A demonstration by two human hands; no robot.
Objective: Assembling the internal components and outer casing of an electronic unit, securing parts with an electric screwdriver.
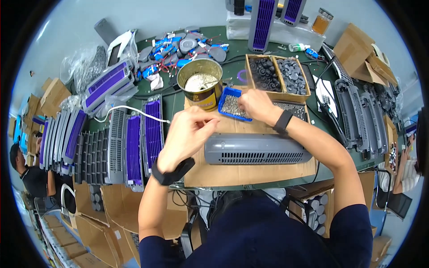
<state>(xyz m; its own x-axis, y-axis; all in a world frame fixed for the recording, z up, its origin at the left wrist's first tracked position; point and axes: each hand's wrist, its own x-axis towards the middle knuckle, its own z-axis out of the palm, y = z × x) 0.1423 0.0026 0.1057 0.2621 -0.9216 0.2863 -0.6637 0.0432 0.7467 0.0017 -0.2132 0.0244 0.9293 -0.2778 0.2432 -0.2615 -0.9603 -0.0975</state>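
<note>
A grey slotted plastic housing (258, 148) lies lengthwise on a flat cardboard sheet in front of me. My left hand (190, 131) hovers just off its left end, thumb and fingers pinched together; whatever they hold, if anything, is too small to make out. My right hand (260, 106) reaches over the housing to a small blue tray (247, 119) of small metal screws. Its fingers are curled together, slightly blurred, at the tray's right side, and their tips are hidden. Behind my left hand stands an open tin can (206, 102) with pale contents.
A divided cardboard box (286, 95) holds dark round parts behind the tray. Grey and purple panels (134, 147) stand in rows at left. Wired blue parts (167, 47) are heaped at the back. More grey housings (353, 116) stand at right. Other people sit at both sides.
</note>
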